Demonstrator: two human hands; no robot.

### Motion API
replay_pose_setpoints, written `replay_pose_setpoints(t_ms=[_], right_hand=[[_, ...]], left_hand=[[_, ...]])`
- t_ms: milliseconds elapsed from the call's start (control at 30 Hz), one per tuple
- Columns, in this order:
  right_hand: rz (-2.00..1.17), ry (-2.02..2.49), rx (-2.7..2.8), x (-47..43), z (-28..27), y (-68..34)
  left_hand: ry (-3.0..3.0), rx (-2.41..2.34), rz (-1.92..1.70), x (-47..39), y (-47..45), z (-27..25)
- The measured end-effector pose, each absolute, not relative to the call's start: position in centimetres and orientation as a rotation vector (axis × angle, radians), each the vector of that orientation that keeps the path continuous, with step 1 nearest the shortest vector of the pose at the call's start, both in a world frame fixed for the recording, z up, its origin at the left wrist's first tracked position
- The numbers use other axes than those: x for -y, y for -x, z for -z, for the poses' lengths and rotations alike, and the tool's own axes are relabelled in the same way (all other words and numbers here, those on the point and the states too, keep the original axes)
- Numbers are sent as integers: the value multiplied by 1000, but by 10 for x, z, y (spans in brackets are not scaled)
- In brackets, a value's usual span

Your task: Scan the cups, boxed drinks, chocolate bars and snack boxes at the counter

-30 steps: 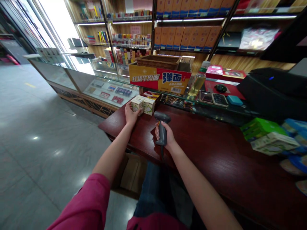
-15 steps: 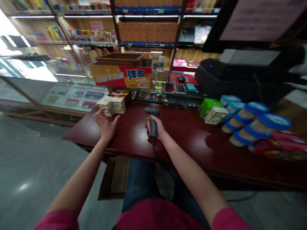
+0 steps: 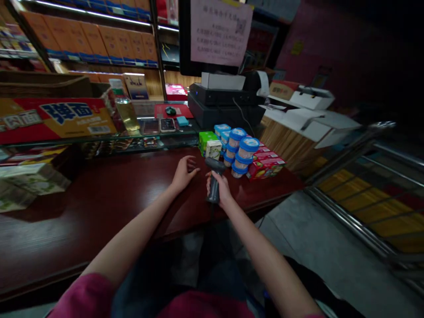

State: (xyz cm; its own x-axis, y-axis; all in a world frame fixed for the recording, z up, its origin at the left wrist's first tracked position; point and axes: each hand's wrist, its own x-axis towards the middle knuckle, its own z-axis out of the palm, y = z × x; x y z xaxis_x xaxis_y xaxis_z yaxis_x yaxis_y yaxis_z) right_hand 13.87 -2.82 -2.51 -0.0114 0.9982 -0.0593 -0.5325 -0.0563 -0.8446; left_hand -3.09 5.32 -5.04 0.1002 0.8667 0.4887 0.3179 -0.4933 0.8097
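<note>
My right hand (image 3: pixel 221 187) is wrapped round the handle of a dark grey barcode scanner (image 3: pixel 214 176), its head tipped toward the goods ahead. To its left, my left hand (image 3: pixel 184 173) hovers over the counter (image 3: pixel 132 194) with thumb and fingers apart and nothing in it. Just beyond the scanner stand a small pale carton (image 3: pixel 213 149) and a green pack (image 3: pixel 206 140). Beside them are stacked tubs with blue lids (image 3: pixel 249 145), then red packs (image 3: pixel 266 165). More pale cartons (image 3: pixel 39 176) lie at the counter's left.
A glass shelf behind the counter bears a noodle box (image 3: pixel 59 117), a bottle (image 3: pixel 127 115), a phone (image 3: pixel 168 125) and a mouse (image 3: pixel 170 110). Behind the tubs stand a black cash drawer (image 3: pixel 225 110) and a monitor (image 3: pixel 218 35). A metal rail (image 3: pixel 351 225) runs at the right.
The view has swung right toward the tubs and green pack. My left hand has gone from beside the pale cartons to near the scanner, which stays in my right hand.
</note>
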Motion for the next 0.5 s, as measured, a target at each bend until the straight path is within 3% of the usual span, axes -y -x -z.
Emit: replay_pose_setpoints(t_ms=[267, 500], right_hand=[[-1332, 794, 552, 35, 25, -166], [-1316, 801, 591, 42, 19, -161]], left_hand=[[-2066, -1611, -1525, -103, -64, 30], [-2079, -1493, -1553, -101, -58, 28]])
